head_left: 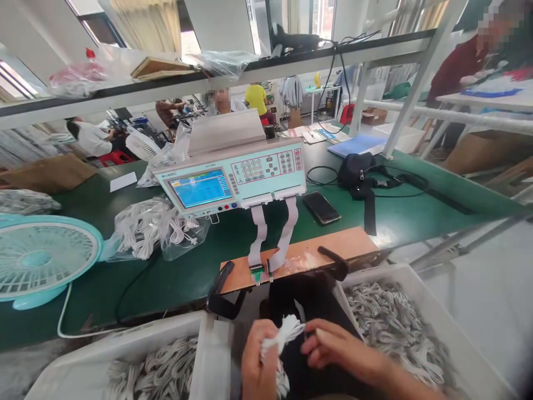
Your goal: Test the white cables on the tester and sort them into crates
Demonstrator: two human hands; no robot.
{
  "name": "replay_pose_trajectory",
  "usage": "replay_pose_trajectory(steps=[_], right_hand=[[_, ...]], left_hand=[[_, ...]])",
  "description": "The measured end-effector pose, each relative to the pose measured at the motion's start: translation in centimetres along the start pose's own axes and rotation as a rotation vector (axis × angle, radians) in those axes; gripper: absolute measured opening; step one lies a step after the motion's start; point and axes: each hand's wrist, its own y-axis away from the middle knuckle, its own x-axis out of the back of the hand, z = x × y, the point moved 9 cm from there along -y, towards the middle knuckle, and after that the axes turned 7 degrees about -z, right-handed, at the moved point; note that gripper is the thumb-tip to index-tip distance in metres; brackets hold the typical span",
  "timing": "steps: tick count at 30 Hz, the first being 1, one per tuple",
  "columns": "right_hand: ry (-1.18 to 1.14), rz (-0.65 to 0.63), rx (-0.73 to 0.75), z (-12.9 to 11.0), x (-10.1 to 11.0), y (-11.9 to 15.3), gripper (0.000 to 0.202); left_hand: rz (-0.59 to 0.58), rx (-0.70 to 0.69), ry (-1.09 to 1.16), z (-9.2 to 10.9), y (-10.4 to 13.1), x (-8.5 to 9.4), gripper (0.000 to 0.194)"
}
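Note:
A bundle of white cable (287,331) is gripped in my left hand (260,355), low in front of my lap, with loops showing above and below the fingers. My right hand (327,345) pinches a thin strand or end at the bundle's right side. Beyond my hands, two flat ribbon cables (259,236) run from a light-blue tester (233,183) with a lit screen down to small connectors (258,273) on an orange-brown board (300,258) at the bench edge.
White bins of bundled cables stand at left (202,344) and right (406,272). A turquoise fan (41,261), bagged cables (145,228), a phone (321,208) and a black pouch (356,169) lie on the green bench (175,289). Black clamp-like handles (220,286) jut at its edge. Other people sit behind.

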Motion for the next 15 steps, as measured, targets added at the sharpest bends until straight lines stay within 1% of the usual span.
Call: replay_pose_trajectory(steps=[1,2,3,4,5,6,7,8,10,11,13,15], right_hand=[[-0.135,-0.05,0.034,-0.3,-2.2,-1.3,0.043],[-0.229,-0.048,0.076,-0.8,-3.5,-2.3,0.041],[-0.295,-0.031,0.118,-1.3,-4.2,-3.0,0.04],[-0.328,-0.01,0.16,-1.9,-4.5,-3.5,0.04],[-0.331,0.007,0.193,-2.5,-4.4,-3.7,0.043],[-0.309,0.012,0.213,-3.0,-4.2,-3.7,0.046],[-0.26,0.008,0.226,-3.6,-3.9,-3.6,0.049],[-0.187,0.004,0.233,-4.1,-3.7,-3.4,0.051],[0.006,0.01,0.26,-4.9,-3.2,-2.9,0.05],[0.11,0.015,0.284,-5.2,-3.2,-2.7,0.049],[0.286,0.032,0.352,-5.5,-3.4,-2.4,0.049],[0.367,0.061,0.402,-5.1,-3.6,-2.5,0.051]], left_hand=[[-0.057,-0.14,-0.116,0.8,0.6,-0.9,0.034],[-0.133,-0.244,-0.227,1.1,1.3,-1.9,0.035],[-0.221,-0.304,-0.314,1.0,2.0,-3.0,0.036],[-0.302,-0.325,-0.363,0.6,2.4,-3.7,0.039],[-0.358,-0.326,-0.371,0.3,2.7,-4.1,0.043],[-0.374,-0.315,-0.342,0.1,2.6,-4.0,0.045],[-0.347,-0.29,-0.295,0.0,2.3,-3.4,0.046],[-0.282,-0.246,-0.25,-0.2,1.7,-2.5,0.043],[-0.121,-0.104,-0.203,-1.1,0.4,-0.6,0.032],[-0.062,-0.028,-0.194,-1.8,0.0,-0.1,0.027],[-0.017,0.072,-0.18,-3.0,-0.7,0.0,0.027],[-0.002,0.089,-0.206,-3.8,-1.4,-0.6,0.023]])
